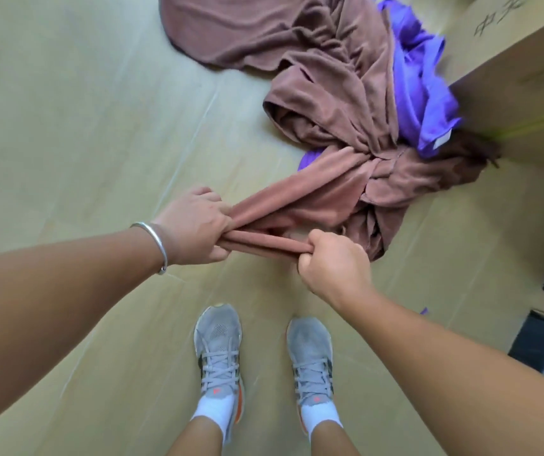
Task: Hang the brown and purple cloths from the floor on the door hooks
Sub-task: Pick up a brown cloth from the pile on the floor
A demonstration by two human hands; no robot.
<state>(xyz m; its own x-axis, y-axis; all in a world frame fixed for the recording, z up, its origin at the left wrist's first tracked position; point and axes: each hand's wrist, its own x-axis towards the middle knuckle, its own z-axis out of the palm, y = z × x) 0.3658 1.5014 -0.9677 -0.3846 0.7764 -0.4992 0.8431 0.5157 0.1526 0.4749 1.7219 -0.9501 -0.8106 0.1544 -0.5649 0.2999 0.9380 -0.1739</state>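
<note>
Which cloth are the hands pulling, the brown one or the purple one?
The brown cloth. The left hand and right hand both grip a stretched end of it. The purple cloth lies untouched on the floor, partly under the brown one.

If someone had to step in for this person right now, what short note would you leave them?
Left hand and right hand both grip a bunched edge of the brown cloth, pulling it taut off the floor.
The rest of the brown cloth lies heaped on the floor beside a cardboard box, with the purple cloth tangled under and beside it.
Done: nothing hung yet.
Left: lift the brown cloth free, hang it, then the purple one. No door hooks in view.
</note>
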